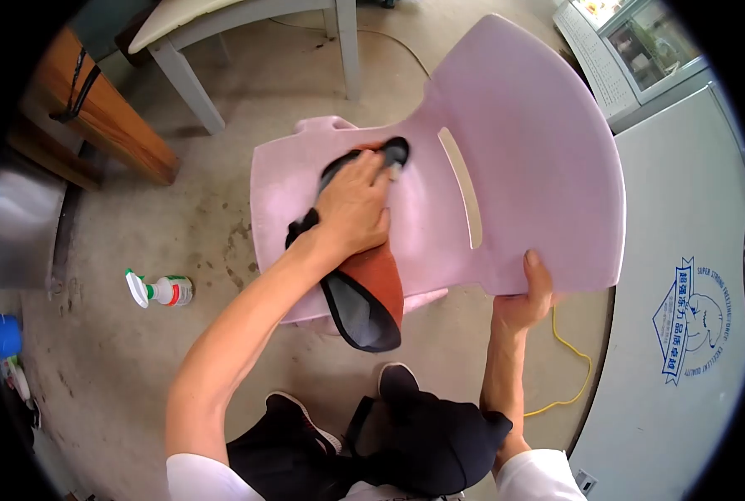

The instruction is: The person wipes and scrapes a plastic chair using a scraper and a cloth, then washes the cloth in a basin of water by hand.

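Observation:
A pink plastic chair [548, 159] with a slotted backrest stands tilted in front of me, its seat to the left and its back to the right. On the seat lies a crumpled orange, black and grey cloth [375, 280], one end hanging over the near edge. My left hand [356, 204] presses on this cloth with its fingers closed over it, slightly smeared by motion. Gripping the near edge of the backrest, my right hand [529, 292] has its thumb on the front face. Its other fingers are hidden behind the chair.
A white spray bottle [162, 289] with a green-and-white head is on the concrete floor at left. A grey-legged table [193, 83] and a wooden post [109, 113] stand farther back. A pale freezer [673, 200] is at right, near a yellow cable [585, 367].

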Demonstrator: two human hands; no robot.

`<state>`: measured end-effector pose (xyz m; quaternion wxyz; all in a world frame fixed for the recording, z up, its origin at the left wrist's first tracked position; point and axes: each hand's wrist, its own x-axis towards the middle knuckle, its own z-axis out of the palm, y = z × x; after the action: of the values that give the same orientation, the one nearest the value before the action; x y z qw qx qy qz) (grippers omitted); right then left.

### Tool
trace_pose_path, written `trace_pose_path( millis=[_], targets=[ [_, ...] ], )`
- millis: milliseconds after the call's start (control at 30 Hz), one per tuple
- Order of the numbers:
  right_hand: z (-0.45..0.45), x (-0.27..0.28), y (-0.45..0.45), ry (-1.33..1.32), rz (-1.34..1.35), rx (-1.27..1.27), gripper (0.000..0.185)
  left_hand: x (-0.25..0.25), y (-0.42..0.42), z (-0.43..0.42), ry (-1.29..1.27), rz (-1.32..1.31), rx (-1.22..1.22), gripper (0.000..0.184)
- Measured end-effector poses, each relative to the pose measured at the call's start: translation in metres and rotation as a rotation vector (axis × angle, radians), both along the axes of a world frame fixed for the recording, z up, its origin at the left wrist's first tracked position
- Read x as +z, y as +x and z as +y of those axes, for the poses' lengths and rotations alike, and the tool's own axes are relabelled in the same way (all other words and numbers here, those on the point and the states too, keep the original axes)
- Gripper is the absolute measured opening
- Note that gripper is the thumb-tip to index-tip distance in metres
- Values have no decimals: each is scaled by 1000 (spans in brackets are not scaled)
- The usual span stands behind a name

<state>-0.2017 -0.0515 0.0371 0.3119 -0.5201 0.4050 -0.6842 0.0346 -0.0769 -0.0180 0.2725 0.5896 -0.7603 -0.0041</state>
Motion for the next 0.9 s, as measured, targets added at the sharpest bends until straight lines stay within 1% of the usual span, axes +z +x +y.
trace_pose_path(
  millis=[33,67,100,133,200,267,300,333,400,433,467,500,533,567,600,667,733,767,800,833,867,900],
  targets=[
    [2,2,0,4,4,0,34,-1,-10,-1,73,69,-79,45],
    [1,8,2,33,-51,13,33,-1,-15,-2,139,134,-152,46],
    [1,14,8,64,-107,21,32,0,-20,1,108,148,-268,44],
    [2,17,10,62,-109,21,32,5,-23,8,145,215,-356,37],
    [3,20,11,33,-74,-16,29,21,-28,32,309,173,-461,31],
    [4,22,13,39,-89,2,29,39,-30,59,365,187,-536,24],
    [5,22,13,48,-103,29,30,36,-29,64,289,215,-545,22],
    [5,20,12,51,-103,28,30,33,-30,60,292,215,-546,22],
    [4,15,9,58,-223,40,28,25,-35,36,252,79,-472,22],
    [5,13,7,57,-218,44,28,18,-38,18,179,18,-394,26],
    [6,11,4,55,-188,61,28,5,-37,-8,104,-43,-323,24],
    [5,11,0,52,-157,79,28,-3,-37,-38,-23,-6,-170,22],
    [4,12,0,44,-147,84,28,0,-34,-63,-37,24,32,20],
    [3,13,3,13,-122,55,28,-12,-26,-90,-187,68,71,19],
    [3,14,5,-13,-94,21,28,-9,-31,-91,-192,81,70,19],
    [4,7,4,-44,-141,-40,28,-7,-42,-79,-23,123,130,18],
    [3,4,8,3,-224,-36,28,17,-68,-40,366,21,-63,24],
    [3,4,8,7,-232,-27,28,-3,-73,-29,423,307,-251,24],
    [5,5,6,48,-222,25,32,8,-71,-13,481,369,-386,22],
    [6,7,6,84,-209,79,37,17,-69,0,597,346,-452,21],
    [6,8,7,78,-210,87,37,23,-66,11,609,348,-513,19],
    [8,10,8,87,-210,59,34,30,-66,15,650,320,-503,18]
  ],
)
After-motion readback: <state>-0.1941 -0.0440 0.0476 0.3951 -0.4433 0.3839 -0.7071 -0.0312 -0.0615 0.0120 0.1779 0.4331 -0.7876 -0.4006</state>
